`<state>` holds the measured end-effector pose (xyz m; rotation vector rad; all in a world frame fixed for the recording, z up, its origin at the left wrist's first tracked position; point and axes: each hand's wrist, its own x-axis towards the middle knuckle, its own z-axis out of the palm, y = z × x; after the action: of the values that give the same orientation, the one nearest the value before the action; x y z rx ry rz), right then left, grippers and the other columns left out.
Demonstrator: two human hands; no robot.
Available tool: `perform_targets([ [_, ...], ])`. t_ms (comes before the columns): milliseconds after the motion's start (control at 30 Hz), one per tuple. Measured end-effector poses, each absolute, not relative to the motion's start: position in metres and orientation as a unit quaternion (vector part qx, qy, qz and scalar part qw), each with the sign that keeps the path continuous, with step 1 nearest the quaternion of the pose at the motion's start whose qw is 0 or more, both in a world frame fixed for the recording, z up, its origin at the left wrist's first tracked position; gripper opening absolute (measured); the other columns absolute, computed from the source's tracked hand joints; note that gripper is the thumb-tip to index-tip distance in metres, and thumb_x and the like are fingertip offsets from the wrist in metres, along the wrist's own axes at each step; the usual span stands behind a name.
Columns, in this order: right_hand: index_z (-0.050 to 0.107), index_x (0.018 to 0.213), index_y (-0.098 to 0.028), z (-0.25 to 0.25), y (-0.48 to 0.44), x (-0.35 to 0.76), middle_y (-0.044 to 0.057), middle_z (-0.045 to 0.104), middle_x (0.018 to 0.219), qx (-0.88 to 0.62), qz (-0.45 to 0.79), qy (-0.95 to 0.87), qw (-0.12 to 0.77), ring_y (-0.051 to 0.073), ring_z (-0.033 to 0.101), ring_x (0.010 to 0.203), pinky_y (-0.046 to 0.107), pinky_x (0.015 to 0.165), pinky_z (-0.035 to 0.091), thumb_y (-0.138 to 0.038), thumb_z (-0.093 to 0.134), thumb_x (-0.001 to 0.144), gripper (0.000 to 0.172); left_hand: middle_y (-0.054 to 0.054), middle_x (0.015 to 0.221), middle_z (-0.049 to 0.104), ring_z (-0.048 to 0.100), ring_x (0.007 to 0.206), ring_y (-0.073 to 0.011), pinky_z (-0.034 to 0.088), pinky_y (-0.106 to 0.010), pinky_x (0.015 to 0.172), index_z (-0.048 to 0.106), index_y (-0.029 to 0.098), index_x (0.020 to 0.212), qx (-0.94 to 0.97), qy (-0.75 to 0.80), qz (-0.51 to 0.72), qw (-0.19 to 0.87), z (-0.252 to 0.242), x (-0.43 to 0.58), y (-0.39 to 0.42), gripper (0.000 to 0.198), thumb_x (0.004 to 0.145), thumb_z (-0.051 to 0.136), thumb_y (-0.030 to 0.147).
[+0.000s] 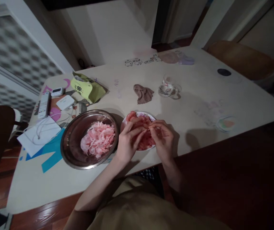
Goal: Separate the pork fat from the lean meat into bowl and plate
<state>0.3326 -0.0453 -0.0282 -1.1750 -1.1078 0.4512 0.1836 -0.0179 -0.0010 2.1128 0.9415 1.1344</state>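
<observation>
My left hand (128,140) and my right hand (162,138) meet over a white plate (125,120) near the table's front edge. Their fingertips are pinched together on a small piece of red citrus fruit, mostly hidden by the fingers. Heaped on the plate are pinkish-red pieces (144,145) that look like peeled citrus pulp. Left of the plate stands a wide steel bowl (71,145), holding a pile of pale pink, thin scraps (98,139) that look like fruit membrane.
Behind the plate lie a crumpled brown cloth (143,94) and a clear glass cup (168,89). A green-yellow bag (88,88) sits behind the bowl. At the left are a remote (44,104), a white box (65,103), cables and white paper (37,132). A chair (242,59) stands at the far right.
</observation>
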Motion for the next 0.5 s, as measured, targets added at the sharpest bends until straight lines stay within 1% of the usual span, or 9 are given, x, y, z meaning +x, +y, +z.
perform_targets([
  [133, 0.068, 0.084, -0.024, -0.031, -0.042, 0.344, 0.001, 0.066, 0.091, -0.530, 0.181, -0.456, 0.692, 0.017, 0.064, 0.091, 0.034, 0.083, 0.053, -0.027, 0.067, 0.091, 0.008, -0.012, 0.141, 0.062, 0.061, 0.133, -0.0256, 0.051, -0.048, 0.115, 0.075, 0.020, 0.108, 0.800, 0.366, 0.412, 0.237, -0.006, 0.183, -0.016, 0.020, 0.099, 0.057, 0.018],
  [233, 0.070, 0.084, -0.024, -0.031, -0.041, 0.351, 0.000, 0.065, 0.089, -0.538, 0.170, -0.462, 0.684, 0.017, 0.063, 0.091, 0.034, 0.085, 0.051, -0.025, 0.069, 0.090, 0.006, -0.012, 0.144, 0.061, 0.061, 0.134, -0.0257, 0.053, -0.047, 0.113, 0.075, 0.022, 0.113, 0.807, 0.368, 0.403, 0.223, -0.010, 0.181, -0.015, 0.024, 0.099, 0.056, 0.016],
  [367, 0.071, 0.087, -0.025, -0.032, -0.042, 0.353, 0.000, 0.066, 0.091, -0.540, 0.194, -0.478, 0.665, 0.017, 0.064, 0.093, 0.034, 0.086, 0.051, -0.027, 0.070, 0.091, 0.004, -0.013, 0.144, 0.062, 0.064, 0.130, -0.0248, 0.056, -0.045, 0.111, 0.074, 0.021, 0.119, 0.809, 0.365, 0.404, 0.221, -0.015, 0.180, -0.014, 0.029, 0.098, 0.058, 0.012],
  [500, 0.072, 0.087, -0.026, -0.030, -0.044, 0.350, 0.000, 0.065, 0.093, -0.538, 0.231, -0.472, 0.658, 0.016, 0.063, 0.095, 0.033, 0.088, 0.050, -0.028, 0.071, 0.091, 0.005, -0.012, 0.143, 0.063, 0.065, 0.128, -0.0249, 0.057, -0.045, 0.110, 0.076, 0.021, 0.117, 0.804, 0.367, 0.407, 0.234, -0.014, 0.179, -0.015, 0.027, 0.097, 0.059, 0.013],
])
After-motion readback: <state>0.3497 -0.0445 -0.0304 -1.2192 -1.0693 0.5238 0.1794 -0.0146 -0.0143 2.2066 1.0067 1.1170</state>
